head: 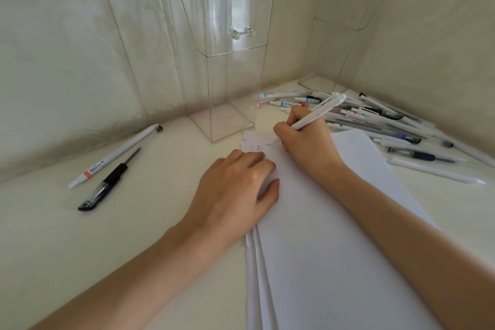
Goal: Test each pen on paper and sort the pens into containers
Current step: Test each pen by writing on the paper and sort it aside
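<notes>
The right hand [305,139] grasps a white pen [318,112] in a writing grip, fingers curled around the lower barrel, and holds it over the far end of the stack of paper sheets [334,236]. The left hand [235,187] grasps nothing; its fingers lie spread on the left edge of the sheets and press them down on the table [80,249]. Just beside the pen's lower end there is a small written mark [259,147] on the paper, so I judge that a test is being done now. The task looks to be at an early stage: the tall clear container [227,75] behind the paper seems to have no pen inside, and the second clear container [340,29] in the back right corner also appears empty. A big pile of pens [375,118] lies to the right of the paper and probably waits for testing. Two pens lie apart on the left, a white pen with a red label [115,155] and a black pen [107,185]; whether they were tested I cannot tell. The tip of the held pen is hidden by the fingers, so I cannot see if it gives ink. The labels on the pens are too small to read, and the pile is too tangled to count.
</notes>
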Available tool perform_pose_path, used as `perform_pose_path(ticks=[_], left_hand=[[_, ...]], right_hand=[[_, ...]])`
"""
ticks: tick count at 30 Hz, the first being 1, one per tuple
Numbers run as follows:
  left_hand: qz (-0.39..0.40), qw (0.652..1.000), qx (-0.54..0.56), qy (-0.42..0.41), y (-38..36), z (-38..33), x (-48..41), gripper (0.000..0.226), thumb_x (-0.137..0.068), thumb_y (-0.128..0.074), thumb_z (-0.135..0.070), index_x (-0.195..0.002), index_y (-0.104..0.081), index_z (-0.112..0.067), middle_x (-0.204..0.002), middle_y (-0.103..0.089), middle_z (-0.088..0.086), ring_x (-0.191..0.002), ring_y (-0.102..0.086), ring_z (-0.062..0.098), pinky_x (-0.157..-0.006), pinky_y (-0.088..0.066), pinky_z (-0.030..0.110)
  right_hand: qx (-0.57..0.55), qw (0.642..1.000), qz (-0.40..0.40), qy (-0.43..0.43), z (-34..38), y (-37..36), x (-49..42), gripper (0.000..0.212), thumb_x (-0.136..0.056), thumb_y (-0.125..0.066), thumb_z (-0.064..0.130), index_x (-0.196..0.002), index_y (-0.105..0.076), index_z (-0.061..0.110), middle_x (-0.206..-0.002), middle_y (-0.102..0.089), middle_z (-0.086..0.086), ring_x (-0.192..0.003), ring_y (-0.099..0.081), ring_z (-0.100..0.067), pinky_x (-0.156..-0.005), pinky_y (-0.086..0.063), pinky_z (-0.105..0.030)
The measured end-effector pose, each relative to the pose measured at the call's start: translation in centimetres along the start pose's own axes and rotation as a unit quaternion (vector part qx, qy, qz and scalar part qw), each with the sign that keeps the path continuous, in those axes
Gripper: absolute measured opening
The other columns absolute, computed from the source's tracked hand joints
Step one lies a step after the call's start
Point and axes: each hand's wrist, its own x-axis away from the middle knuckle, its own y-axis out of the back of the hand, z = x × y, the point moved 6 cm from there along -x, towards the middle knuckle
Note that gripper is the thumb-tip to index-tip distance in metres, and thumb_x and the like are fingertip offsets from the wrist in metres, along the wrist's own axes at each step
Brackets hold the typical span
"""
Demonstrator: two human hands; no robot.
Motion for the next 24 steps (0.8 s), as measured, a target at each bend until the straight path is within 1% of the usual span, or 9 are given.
perform_pose_path(ticks=[2,3,6,10,13,14,18,22,24], left_hand=[[-0.001,1.000,-0.003,0.000,0.03,0.00,0.02,0.034,-0.080,-0.039,-0.040,-0.085,-0.067,-0.021,-0.088,-0.067,-0.006,-0.078,-0.061,0.019,-0.058,-0.049,0.026],[0.000,1.000,-0.003,0.000,0.02,-0.01,0.03,0.034,-0.080,-0.039,-0.040,-0.085,-0.067,-0.021,-0.087,-0.067,-0.006,-0.078,-0.061,0.019,-0.058,-0.049,0.027],[0.003,1.000,0.001,-0.001,-0.03,-0.01,0.00,0.035,-0.080,-0.038,-0.040,-0.085,-0.067,-0.020,-0.087,-0.067,-0.005,-0.079,-0.061,0.020,-0.059,-0.051,0.029],[0.007,1.000,-0.001,-0.003,-0.07,-0.07,-0.05,0.035,-0.081,-0.038,-0.039,-0.085,-0.067,-0.020,-0.088,-0.067,-0.005,-0.079,-0.061,0.019,-0.059,-0.050,0.030],[0.009,1.000,-0.002,0.000,-0.10,0.01,-0.02,0.035,-0.081,-0.038,-0.039,-0.085,-0.067,-0.020,-0.088,-0.067,-0.005,-0.079,-0.060,0.019,-0.059,-0.050,0.030],[0.009,1.000,-0.004,0.000,-0.10,0.02,-0.01,0.035,-0.081,-0.038,-0.040,-0.085,-0.067,-0.020,-0.088,-0.067,-0.005,-0.079,-0.060,0.019,-0.060,-0.050,0.030],[0.012,1.000,-0.001,0.000,-0.10,0.02,-0.01,0.036,-0.081,-0.038,-0.040,-0.086,-0.067,-0.020,-0.089,-0.066,-0.005,-0.080,-0.061,0.020,-0.060,-0.050,0.030],[0.002,1.000,0.002,-0.003,-0.03,0.00,0.02,0.036,-0.081,-0.038,-0.040,-0.087,-0.068,-0.021,-0.090,-0.067,-0.006,-0.079,-0.061,0.019,-0.060,-0.049,0.028],[-0.002,1.000,0.002,-0.003,0.01,-0.02,0.04,0.036,-0.080,-0.039,-0.040,-0.087,-0.068,-0.021,-0.090,-0.067,-0.006,-0.079,-0.061,0.019,-0.060,-0.049,0.027]], right_hand=[[-0.009,1.000,0.003,-0.002,0.01,0.01,0.04,0.023,-0.078,-0.056,0.008,-0.065,-0.038,0.012,-0.057,-0.046,-0.006,-0.043,-0.038,-0.004,-0.042,-0.030,-0.014],[-0.008,1.000,0.003,-0.003,-0.02,-0.01,0.04,0.023,-0.078,-0.056,0.008,-0.064,-0.037,0.012,-0.057,-0.046,-0.006,-0.043,-0.038,-0.004,-0.042,-0.031,-0.015],[-0.006,1.000,-0.002,-0.005,-0.14,-0.03,-0.09,0.027,-0.077,-0.057,0.009,-0.062,-0.035,0.013,-0.060,-0.044,-0.011,-0.051,-0.037,-0.012,-0.048,-0.031,-0.023],[-0.018,1.000,-0.004,-0.011,-0.39,0.05,-0.12,0.028,-0.077,-0.056,0.009,-0.061,-0.034,0.014,-0.053,-0.046,-0.006,-0.045,-0.038,-0.009,-0.043,-0.031,-0.018],[-0.013,1.000,-0.006,-0.009,-0.42,0.05,-0.18,0.027,-0.077,-0.057,0.009,-0.062,-0.035,0.014,-0.061,-0.045,-0.010,-0.055,-0.039,-0.014,-0.049,-0.032,-0.024],[-0.015,1.000,-0.006,-0.009,-0.42,0.07,-0.18,0.027,-0.077,-0.056,0.009,-0.062,-0.035,0.014,-0.061,-0.045,-0.010,-0.055,-0.039,-0.014,-0.050,-0.032,-0.024],[-0.010,1.000,0.004,-0.005,-0.25,-0.06,-0.01,0.024,-0.076,-0.056,0.009,-0.062,-0.037,0.013,-0.050,-0.049,-0.001,-0.044,-0.039,-0.006,-0.044,-0.032,-0.018],[-0.028,1.000,0.008,-0.012,-0.27,-0.12,-0.04,0.026,-0.076,-0.056,0.009,-0.060,-0.036,0.014,-0.049,-0.047,-0.003,-0.045,-0.041,-0.011,-0.049,-0.033,-0.025],[-0.027,1.000,0.013,-0.008,-0.18,-0.21,0.01,0.025,-0.076,-0.056,0.008,-0.060,-0.037,0.014,-0.049,-0.048,-0.004,-0.048,-0.041,-0.012,-0.050,-0.034,-0.025]])
